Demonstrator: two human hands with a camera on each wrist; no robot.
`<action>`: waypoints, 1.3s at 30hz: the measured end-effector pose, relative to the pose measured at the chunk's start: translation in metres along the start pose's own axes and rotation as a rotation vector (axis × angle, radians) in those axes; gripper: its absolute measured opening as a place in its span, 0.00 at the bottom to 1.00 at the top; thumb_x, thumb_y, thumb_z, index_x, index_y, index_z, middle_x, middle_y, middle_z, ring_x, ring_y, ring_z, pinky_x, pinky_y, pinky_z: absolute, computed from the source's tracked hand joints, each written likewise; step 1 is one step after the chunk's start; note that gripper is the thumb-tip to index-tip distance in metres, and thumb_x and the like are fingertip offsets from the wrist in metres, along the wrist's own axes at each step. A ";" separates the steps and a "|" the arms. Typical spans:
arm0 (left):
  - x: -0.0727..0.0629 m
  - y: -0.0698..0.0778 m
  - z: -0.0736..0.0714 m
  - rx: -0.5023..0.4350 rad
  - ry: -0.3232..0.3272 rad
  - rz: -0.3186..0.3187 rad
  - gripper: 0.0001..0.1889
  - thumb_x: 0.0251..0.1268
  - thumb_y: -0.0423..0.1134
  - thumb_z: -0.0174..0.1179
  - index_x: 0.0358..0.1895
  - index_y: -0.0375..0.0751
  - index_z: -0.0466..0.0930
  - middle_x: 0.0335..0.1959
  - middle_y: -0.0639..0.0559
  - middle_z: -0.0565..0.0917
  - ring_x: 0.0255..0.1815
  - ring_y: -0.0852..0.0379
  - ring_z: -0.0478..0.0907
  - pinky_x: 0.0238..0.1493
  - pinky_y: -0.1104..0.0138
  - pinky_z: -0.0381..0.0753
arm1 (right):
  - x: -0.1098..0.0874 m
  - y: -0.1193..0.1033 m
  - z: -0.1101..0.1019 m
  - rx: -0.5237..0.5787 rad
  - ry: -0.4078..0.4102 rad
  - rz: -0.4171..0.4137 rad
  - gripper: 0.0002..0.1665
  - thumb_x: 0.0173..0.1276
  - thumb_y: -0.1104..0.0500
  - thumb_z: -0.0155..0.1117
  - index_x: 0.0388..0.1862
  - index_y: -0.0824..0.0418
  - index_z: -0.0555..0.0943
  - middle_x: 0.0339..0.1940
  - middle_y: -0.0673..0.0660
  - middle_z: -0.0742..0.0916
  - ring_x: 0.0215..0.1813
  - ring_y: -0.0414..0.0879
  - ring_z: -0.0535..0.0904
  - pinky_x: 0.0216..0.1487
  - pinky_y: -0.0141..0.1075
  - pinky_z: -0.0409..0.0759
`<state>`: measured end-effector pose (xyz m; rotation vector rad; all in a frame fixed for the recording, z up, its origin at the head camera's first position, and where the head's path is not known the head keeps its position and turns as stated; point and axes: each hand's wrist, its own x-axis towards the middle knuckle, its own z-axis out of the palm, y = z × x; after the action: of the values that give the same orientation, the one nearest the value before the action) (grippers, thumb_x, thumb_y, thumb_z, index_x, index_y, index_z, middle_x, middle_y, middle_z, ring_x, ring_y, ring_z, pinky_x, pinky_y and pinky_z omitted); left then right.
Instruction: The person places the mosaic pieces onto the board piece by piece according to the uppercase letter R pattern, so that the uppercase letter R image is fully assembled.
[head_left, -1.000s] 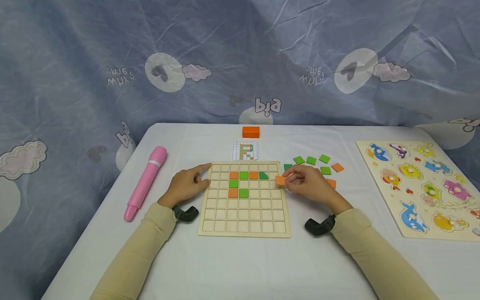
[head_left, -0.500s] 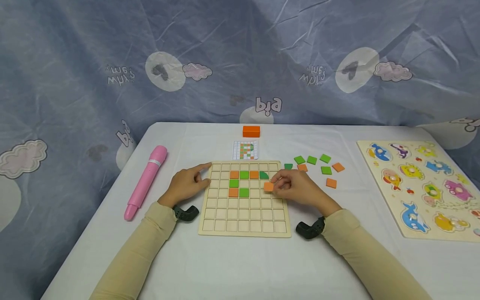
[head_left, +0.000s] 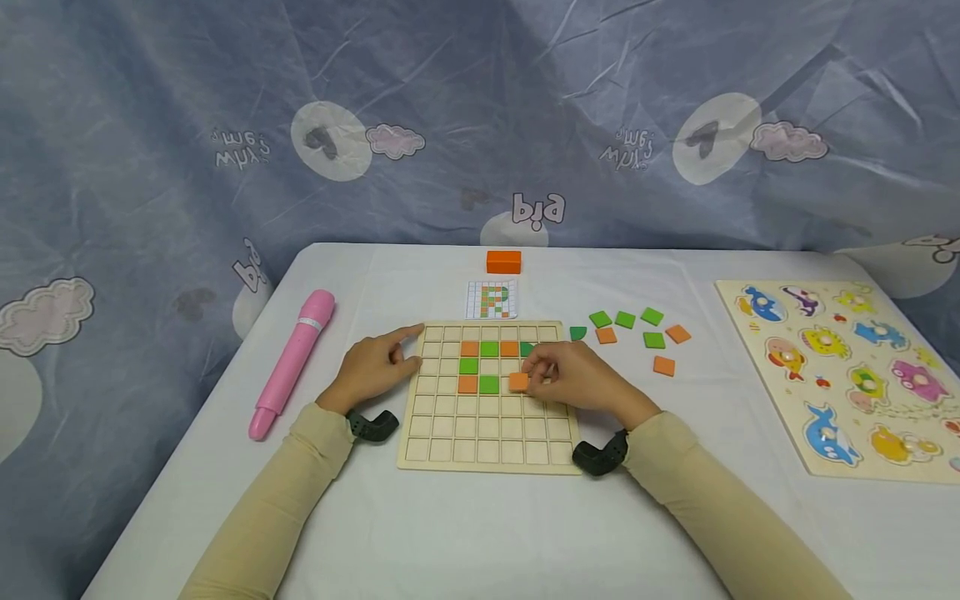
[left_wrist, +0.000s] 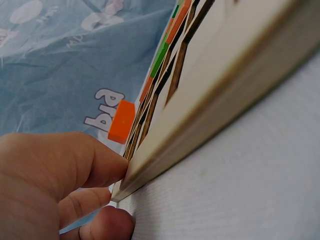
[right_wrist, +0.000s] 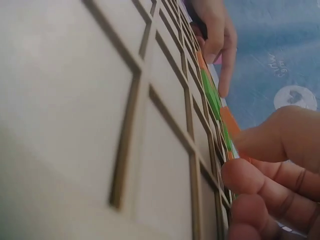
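A wooden grid board (head_left: pixel 487 429) lies flat on the table with several orange and green tiles (head_left: pixel 489 349) set in its upper cells. My right hand (head_left: pixel 577 375) pinches an orange square tile (head_left: pixel 518 382) between thumb and fingers, over the third row, to the right of a green square (head_left: pixel 489 384). Part of a dark green tile (head_left: pixel 526 347) shows beyond the right fingertips. My left hand (head_left: pixel 371 371) touches the board's left edge, index finger stretched to the upper corner and thumb lower down. In the left wrist view the thumb (left_wrist: pixel 107 165) presses at the board's rim.
Loose green squares (head_left: pixel 625 319), orange squares (head_left: pixel 663 366) and a dark green rounded tile (head_left: pixel 577 332) lie right of the board. Behind it are a pattern card (head_left: pixel 492 300) and an orange block (head_left: pixel 503 262). A pink pen-shaped object (head_left: pixel 292 362) lies left, an animal puzzle board (head_left: pixel 832 383) right.
My right hand has carried the orange tile leftward and nearer from the board's right edge to over its third row. My left hand has stayed at the left edge.
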<state>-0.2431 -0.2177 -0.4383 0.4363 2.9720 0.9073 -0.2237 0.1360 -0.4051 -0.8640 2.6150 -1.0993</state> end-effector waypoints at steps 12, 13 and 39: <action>0.001 0.001 -0.002 0.003 -0.006 0.000 0.32 0.72 0.46 0.66 0.78 0.44 0.77 0.25 0.56 0.79 0.25 0.58 0.72 0.31 0.62 0.68 | 0.011 -0.008 0.003 -0.050 -0.053 0.030 0.09 0.63 0.67 0.74 0.42 0.63 0.86 0.28 0.46 0.84 0.28 0.40 0.74 0.38 0.36 0.75; 0.002 0.001 -0.002 0.004 -0.005 0.000 0.32 0.72 0.46 0.66 0.78 0.44 0.77 0.25 0.57 0.79 0.25 0.58 0.72 0.31 0.62 0.68 | 0.011 -0.008 0.003 -0.058 -0.057 0.028 0.09 0.63 0.67 0.74 0.42 0.63 0.86 0.28 0.46 0.84 0.28 0.40 0.74 0.38 0.36 0.75; 0.001 0.000 -0.001 0.007 -0.012 0.000 0.32 0.71 0.47 0.65 0.77 0.45 0.78 0.25 0.57 0.79 0.25 0.58 0.73 0.31 0.62 0.68 | 0.005 0.024 -0.020 0.146 0.005 0.085 0.11 0.73 0.67 0.69 0.52 0.69 0.86 0.36 0.54 0.82 0.28 0.45 0.78 0.31 0.35 0.80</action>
<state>-0.2437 -0.2179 -0.4378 0.4395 2.9654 0.8922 -0.2462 0.1585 -0.4073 -0.7144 2.5119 -1.2517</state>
